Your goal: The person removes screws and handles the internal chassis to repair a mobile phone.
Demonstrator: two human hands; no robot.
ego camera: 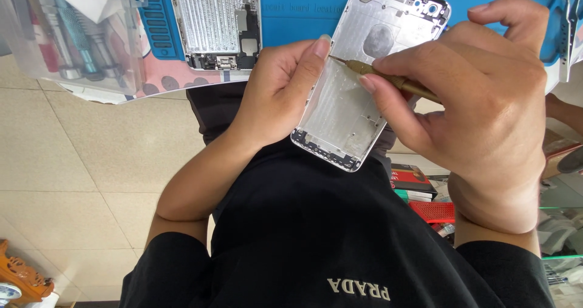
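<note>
Phone housing (358,89) between both hands

- The blue mat (303,23) between the second phone part (212,23) and the held phone shell (358,83) lies bare.
- A clear tool box (73,35) crowds the mat's far side.

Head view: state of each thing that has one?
phone housing: stripped, inside facing up, held above the lap.
left hand: gripping phone housing, thumb on its edge.
right hand: pinching brass screwdriver.
brass screwdriver: tip touching the housing's inside, beside the thumb.
second housing: lying flat on blue mat.
clear tool case: open or shut, cannot tell.
</note>
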